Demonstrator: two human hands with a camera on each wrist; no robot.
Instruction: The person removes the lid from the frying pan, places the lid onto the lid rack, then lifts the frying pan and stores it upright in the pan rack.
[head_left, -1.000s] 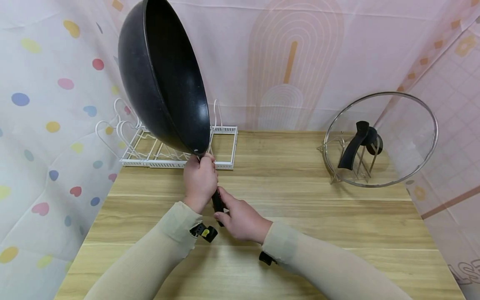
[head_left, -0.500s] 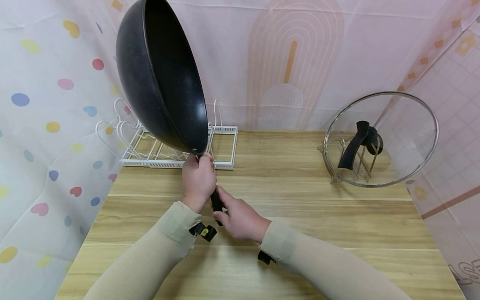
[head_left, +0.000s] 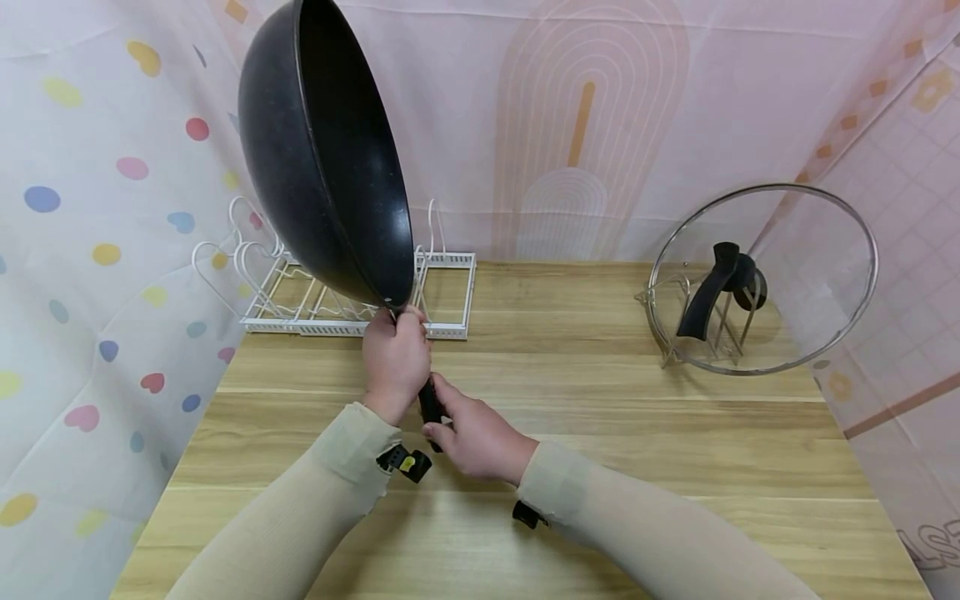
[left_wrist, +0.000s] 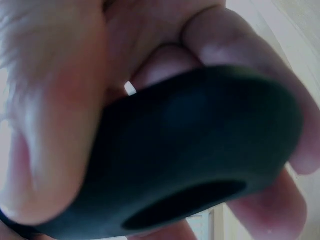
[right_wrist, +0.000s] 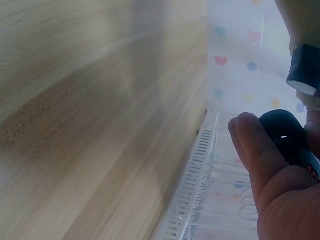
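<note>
A large black wok (head_left: pixel 360 183) is held up on its side over the left of the table, its bowl tilted and its opening turned to the right. Close to the bowl, my left hand (head_left: pixel 397 358) grips the black handle (head_left: pixel 430 407); the left wrist view shows fingers curled about this handle (left_wrist: pixel 195 135) with a hole near its end. Lower down, my right hand (head_left: pixel 480 433) holds the handle's end between thumb and fingers. In the right wrist view the right hand's fingers (right_wrist: pixel 255 140) lie alongside the handle end (right_wrist: pixel 285 127). The wok's top edge is cut off.
Behind and below the wok stands a white wire rack (head_left: pixel 450 332), partly hidden by the bowl. At the right, a glass lid (head_left: pixel 810 283) with a black handle leans upright in a small wire stand (head_left: pixel 723 333). Patterned curtains (head_left: pixel 135 275) surround the wooden table (head_left: pixel 570 367).
Both hands and the handle have shifted slightly left. The wok's bowl has swayed a little left, then back right. The lid and rack have not moved.
</note>
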